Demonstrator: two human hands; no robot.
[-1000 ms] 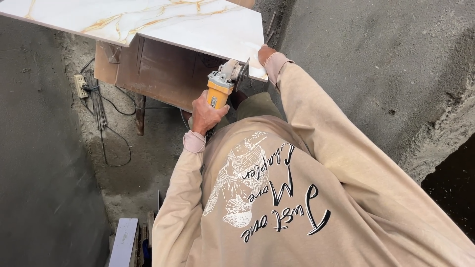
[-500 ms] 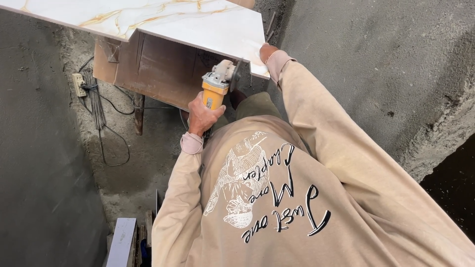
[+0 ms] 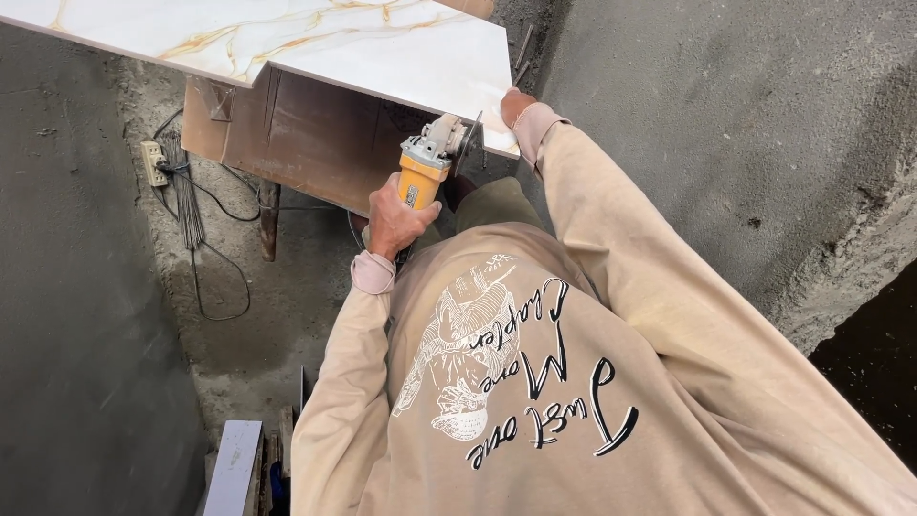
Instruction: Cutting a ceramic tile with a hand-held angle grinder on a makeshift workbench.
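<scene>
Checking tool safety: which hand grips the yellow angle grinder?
The left hand grips the yellow angle grinder; the right hand only rests on the corner of the white gold-veined tile.

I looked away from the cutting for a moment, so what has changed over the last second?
Almost nothing. The left hand keeps its grip on the yellow and grey angle grinder, which wavered slightly beside the corner of the white, gold-veined marble-pattern tile. The right hand stays on the tile's edge. Nothing was picked up or let go.
</scene>
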